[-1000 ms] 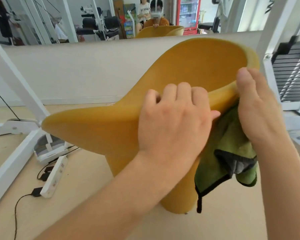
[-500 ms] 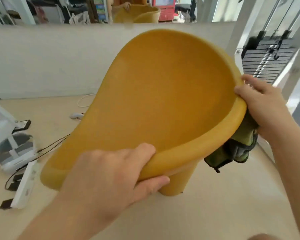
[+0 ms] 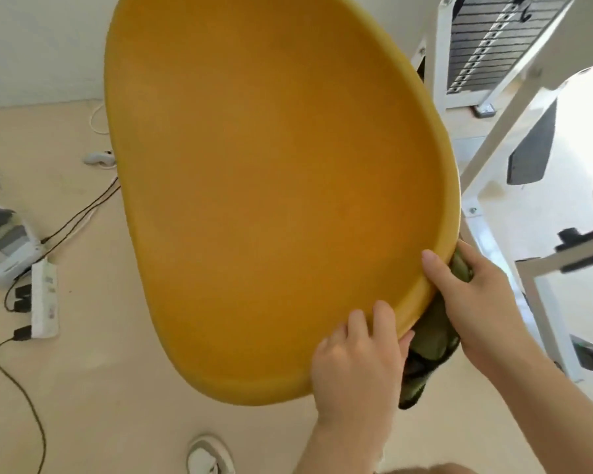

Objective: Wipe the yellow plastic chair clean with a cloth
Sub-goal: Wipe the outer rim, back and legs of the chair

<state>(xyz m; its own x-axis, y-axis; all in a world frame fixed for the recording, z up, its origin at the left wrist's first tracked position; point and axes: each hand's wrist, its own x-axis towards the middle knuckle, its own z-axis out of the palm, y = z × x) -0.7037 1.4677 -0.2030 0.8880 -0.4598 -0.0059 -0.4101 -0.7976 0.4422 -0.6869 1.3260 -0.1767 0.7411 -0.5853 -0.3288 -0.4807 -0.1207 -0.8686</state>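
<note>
The yellow plastic chair (image 3: pixel 271 186) fills the middle of the head view, its dished seat seen from straight above. My left hand (image 3: pixel 356 367) grips the near right rim, fingers curled over the edge onto the seat. My right hand (image 3: pixel 473 302) sits just beyond it on the same rim, thumb over the top, holding the green cloth (image 3: pixel 428 347) against the outer underside of the edge. Most of the cloth is hidden under the rim and my hands; a dark-edged fold hangs down between them.
A white power strip (image 3: pixel 43 299) with black cables lies on the beige floor at left, beside a white and grey device (image 3: pixel 4 241). A white gym frame with a weight stack (image 3: pixel 486 46) stands at right. My shoe (image 3: pixel 208 456) shows at the bottom.
The view has tilted down to look straight over the seat. My left hand slid right along the near rim to sit beside my right hand, which moved with the cloth nearer along the rim.
</note>
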